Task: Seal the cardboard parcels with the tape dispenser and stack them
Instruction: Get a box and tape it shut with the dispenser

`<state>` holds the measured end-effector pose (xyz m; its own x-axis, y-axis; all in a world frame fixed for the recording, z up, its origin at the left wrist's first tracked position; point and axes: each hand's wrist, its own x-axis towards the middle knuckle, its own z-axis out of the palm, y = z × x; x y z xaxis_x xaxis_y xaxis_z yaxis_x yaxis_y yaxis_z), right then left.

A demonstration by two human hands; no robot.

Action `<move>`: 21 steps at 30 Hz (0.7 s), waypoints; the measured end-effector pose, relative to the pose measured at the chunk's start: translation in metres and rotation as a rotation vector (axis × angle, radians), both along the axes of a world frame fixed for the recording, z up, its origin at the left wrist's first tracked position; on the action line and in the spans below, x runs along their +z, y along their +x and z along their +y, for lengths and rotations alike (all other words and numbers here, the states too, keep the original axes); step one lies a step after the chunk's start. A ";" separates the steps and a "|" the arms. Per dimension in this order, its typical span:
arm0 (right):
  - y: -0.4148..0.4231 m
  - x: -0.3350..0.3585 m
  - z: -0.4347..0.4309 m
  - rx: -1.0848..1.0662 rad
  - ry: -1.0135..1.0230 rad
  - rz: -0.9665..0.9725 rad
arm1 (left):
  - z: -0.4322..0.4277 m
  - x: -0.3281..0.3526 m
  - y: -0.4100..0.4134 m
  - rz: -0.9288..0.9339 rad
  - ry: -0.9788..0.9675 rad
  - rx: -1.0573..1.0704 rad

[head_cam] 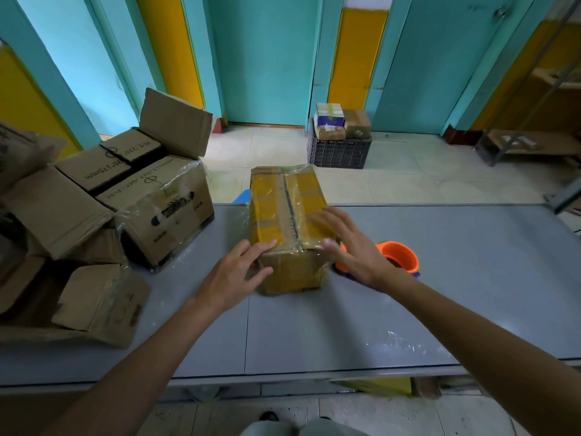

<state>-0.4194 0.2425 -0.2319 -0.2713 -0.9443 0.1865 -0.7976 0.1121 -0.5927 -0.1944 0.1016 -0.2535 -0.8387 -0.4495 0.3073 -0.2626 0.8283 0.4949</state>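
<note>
The parcel [287,221] stood on the grey table [345,325], a little left of its middle and reaching to the far edge, its long side running away from me. It was wrapped in yellow and clear tape, with a dark seam down the middle of its top. My left hand [234,278] lay flat against its near left corner, fingers spread and loose, the fingertips touching the top edge and the near face without closing on anything. My right hand [352,247] rested open on the near right part of the top, fingers splayed across the tape, the palm hanging off the right edge. Neither hand clasped the box; both simply pressed on it. Just behind my right hand sat the orange tape dispenser [401,254] on the table, partly hidden by my wrist. To the left were open cardboard boxes [132,196], piled together. Beyond the table, a dark crate [339,152] on the floor held small parcels.
</note>
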 end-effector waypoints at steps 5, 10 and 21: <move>-0.049 0.009 0.042 -0.343 0.360 0.245 | 0.013 0.029 0.003 -0.122 -0.025 0.136; -0.062 -0.012 0.055 -0.229 0.713 0.393 | 0.040 0.051 -0.036 0.147 0.067 0.282; -0.075 -0.052 0.059 -0.075 0.655 0.453 | 0.083 0.044 -0.089 -0.128 -0.101 0.495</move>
<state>-0.4945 0.3014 -0.2834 -0.3693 -0.8820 -0.2927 -0.9215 0.3883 -0.0074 -0.2834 0.1844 -0.2090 -0.5670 -0.7751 0.2789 -0.6879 0.6318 0.3572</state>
